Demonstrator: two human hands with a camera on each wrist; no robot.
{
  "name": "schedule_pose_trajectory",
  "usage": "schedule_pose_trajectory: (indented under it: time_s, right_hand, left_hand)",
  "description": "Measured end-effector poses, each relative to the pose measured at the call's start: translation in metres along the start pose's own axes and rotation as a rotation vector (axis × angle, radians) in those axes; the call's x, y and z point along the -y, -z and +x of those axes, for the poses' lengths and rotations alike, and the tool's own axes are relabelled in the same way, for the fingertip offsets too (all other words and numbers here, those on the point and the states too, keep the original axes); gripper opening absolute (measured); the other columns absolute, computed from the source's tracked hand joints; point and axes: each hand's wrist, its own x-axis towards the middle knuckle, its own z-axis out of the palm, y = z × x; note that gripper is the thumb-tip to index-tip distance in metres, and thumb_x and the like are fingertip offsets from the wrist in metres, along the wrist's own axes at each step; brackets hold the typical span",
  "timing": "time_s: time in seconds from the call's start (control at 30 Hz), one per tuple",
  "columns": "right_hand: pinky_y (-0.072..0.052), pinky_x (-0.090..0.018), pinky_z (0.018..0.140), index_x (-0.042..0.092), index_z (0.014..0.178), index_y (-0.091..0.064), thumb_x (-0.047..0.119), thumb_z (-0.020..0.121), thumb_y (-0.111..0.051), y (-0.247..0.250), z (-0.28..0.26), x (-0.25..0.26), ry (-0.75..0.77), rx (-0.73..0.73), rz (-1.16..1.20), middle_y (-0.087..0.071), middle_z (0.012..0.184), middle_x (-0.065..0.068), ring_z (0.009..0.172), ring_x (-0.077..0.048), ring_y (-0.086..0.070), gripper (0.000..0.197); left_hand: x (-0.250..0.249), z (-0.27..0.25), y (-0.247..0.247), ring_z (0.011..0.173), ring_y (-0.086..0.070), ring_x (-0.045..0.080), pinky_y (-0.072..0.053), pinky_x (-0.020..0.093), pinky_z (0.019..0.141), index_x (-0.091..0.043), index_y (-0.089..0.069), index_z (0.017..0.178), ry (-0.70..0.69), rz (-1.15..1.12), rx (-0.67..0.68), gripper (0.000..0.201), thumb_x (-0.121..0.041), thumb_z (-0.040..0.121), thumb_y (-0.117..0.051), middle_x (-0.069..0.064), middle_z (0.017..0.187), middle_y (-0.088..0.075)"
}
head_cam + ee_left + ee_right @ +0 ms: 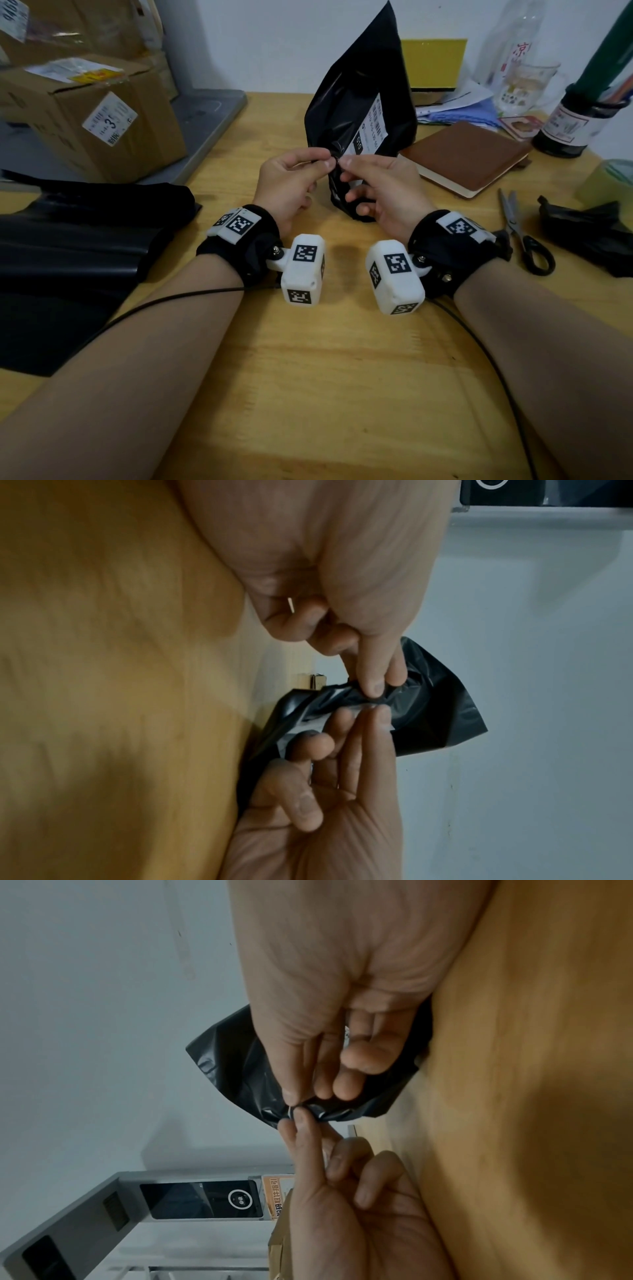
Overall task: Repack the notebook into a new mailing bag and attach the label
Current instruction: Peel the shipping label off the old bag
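A black mailing bag [356, 85] with a white shipping label [371, 128] stands upright at the middle of the wooden table. My left hand [323, 163] and right hand [347, 161] meet at its near edge, and each pinches the black plastic between thumb and forefinger. The left wrist view shows the left hand [377, 689] pinching crumpled bag [445, 710] plastic. In the right wrist view the right hand [294, 1100] pinches the same bag [232, 1064] edge. A brown notebook [469, 157] lies flat to the right of the bag, untouched.
A pile of flat black mailing bags [68, 246] lies at the left. Cardboard boxes [102, 116] sit on a grey scale at back left. Scissors [524, 233], a black plastic scrap [589, 233], a tape roll [609, 181], a dark bottle [575, 116] and a glass mug [527, 85] crowd the right.
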Motion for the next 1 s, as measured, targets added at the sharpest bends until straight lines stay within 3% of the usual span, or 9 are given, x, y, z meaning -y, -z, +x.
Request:
schedule_pose_trajectory:
  time_s: [0.2,0.43,0.6,1.0]
  right_hand:
    - [-0.038,-0.023,0.042,0.01,0.094,-0.075,0.019,0.089,-0.077,-0.0003,0.0007,-0.0009,-0.003,-0.009,-0.008,-0.066,0.076,-0.005,0.053,-0.015,-0.054,0.01]
    - [-0.039,-0.022,0.042,0.003,0.103,-0.074,0.019,0.087,-0.079,0.0,0.0003,-0.0013,-0.005,0.001,-0.023,-0.064,0.072,-0.003,0.051,-0.013,-0.052,0.022]
    - [-0.039,-0.022,0.043,0.008,0.093,-0.076,0.014,0.089,-0.076,-0.0003,0.0002,-0.001,-0.016,-0.011,-0.013,-0.063,0.07,-0.004,0.051,-0.013,-0.051,0.007]
    - [-0.036,-0.022,0.04,0.005,0.09,-0.074,0.012,0.089,-0.075,-0.0004,0.0033,-0.0028,-0.026,-0.056,0.037,-0.054,0.06,-0.003,0.046,-0.011,-0.045,0.007]
  left_hand:
    - [0.0011,0.0002,-0.001,0.06,-0.046,0.007,-0.033,0.019,0.044,-0.024,-0.074,0.085,0.001,0.019,-0.014,0.01,-0.015,0.083,-0.079,-0.004,0.075,-0.061]
    - [0.0016,0.0,-0.0005,0.063,-0.047,0.006,-0.035,0.019,0.047,-0.024,-0.075,0.086,-0.004,0.028,-0.014,0.01,-0.015,0.084,-0.077,-0.008,0.08,-0.071]
    - [0.0022,-0.0005,-0.0009,0.065,-0.049,0.005,-0.036,0.019,0.049,-0.026,-0.077,0.087,-0.01,0.041,-0.038,0.01,-0.017,0.082,-0.08,-0.011,0.074,-0.068]
    - [0.0028,0.0003,0.0002,0.056,-0.048,0.0,-0.034,0.018,0.048,-0.023,-0.077,0.097,-0.013,0.044,-0.02,0.017,-0.013,0.083,-0.078,-0.018,0.062,-0.065]
